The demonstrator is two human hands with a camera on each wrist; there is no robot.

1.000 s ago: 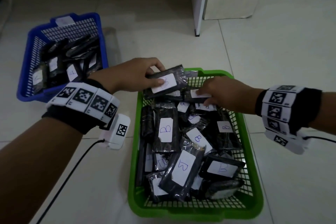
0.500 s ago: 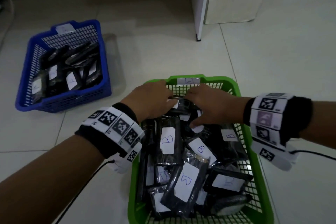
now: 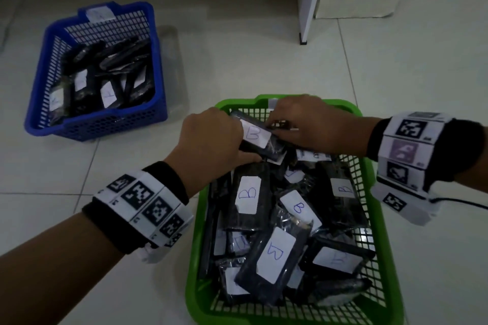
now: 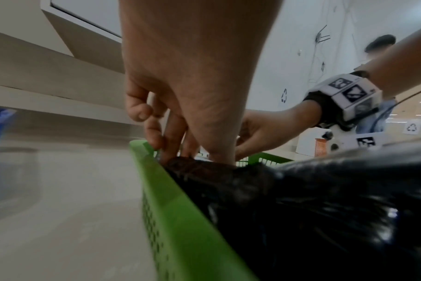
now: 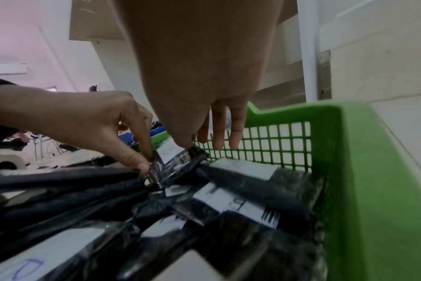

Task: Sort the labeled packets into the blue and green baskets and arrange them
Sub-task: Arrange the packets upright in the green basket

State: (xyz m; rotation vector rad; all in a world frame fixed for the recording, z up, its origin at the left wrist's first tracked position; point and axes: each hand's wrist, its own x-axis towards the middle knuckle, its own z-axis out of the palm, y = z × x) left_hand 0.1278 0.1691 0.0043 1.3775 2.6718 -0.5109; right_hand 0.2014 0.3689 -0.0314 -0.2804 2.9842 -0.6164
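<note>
Head view: both hands work at the far end of the green basket (image 3: 380,221), which stands on a pale tiled floor (image 3: 237,66) and is heaped with dark packets bearing white labels marked B. The left hand (image 3: 211,145) curls round a B-labeled packet (image 3: 257,140) at the far left corner, thumb below and fingers over its far edge; the right hand (image 3: 303,124) meets the packet's other end with its fingertips, probably to steady it while it is squared against the far wall. The blue basket (image 3: 103,119) sits well apart to the far left on the floor, holding fewer packets, some with white labels too small to read. A white cabinet edge (image 3: 309,0) stands beyond the green basket.

Left wrist view: the left hand (image 4: 180,106) reaches down just inside the green basket's rim (image 4: 180,218), fingertips on a dark packet (image 4: 199,167); the right hand (image 4: 260,131) comes in from the other side. Pale walls and a person in the background show behind.

Right wrist view: the right hand (image 5: 204,117) pinches the packet (image 5: 178,161) between thumb and forefinger, its other fingers hanging straight before the mesh wall (image 5: 272,144). The left hand (image 5: 103,125) pinches the packet's near corner. More labeled packets lie below, so sorting looks largely done and arranging is in hand.
</note>
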